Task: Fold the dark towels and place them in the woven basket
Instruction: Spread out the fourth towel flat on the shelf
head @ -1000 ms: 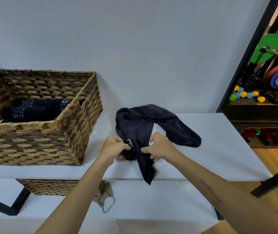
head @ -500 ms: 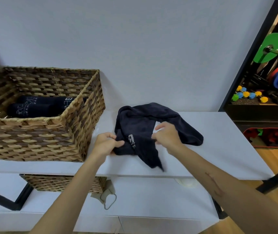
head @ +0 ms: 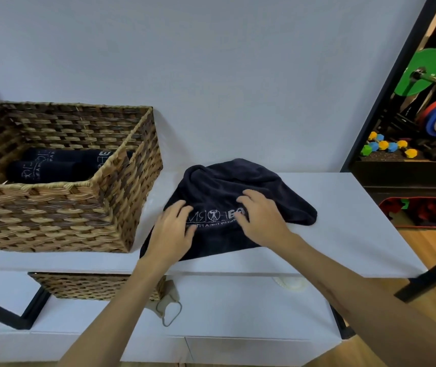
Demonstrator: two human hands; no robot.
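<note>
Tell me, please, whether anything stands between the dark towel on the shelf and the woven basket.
Nothing visible does: bare white shelf separates the dark towel from the woven basket, whose open top already holds rolled towels.

Dark towel (head: 222, 197) now spread flatter; both hands' pinches released, fingers (head: 182, 210) flat on top.

A navy cloth towel with pale printed lettering (head: 222, 192) lies on a white flat shelf top (head: 344, 221) beside a tan-and-brown checker-woven rectangular wicker basket (head: 60, 215).
</note>
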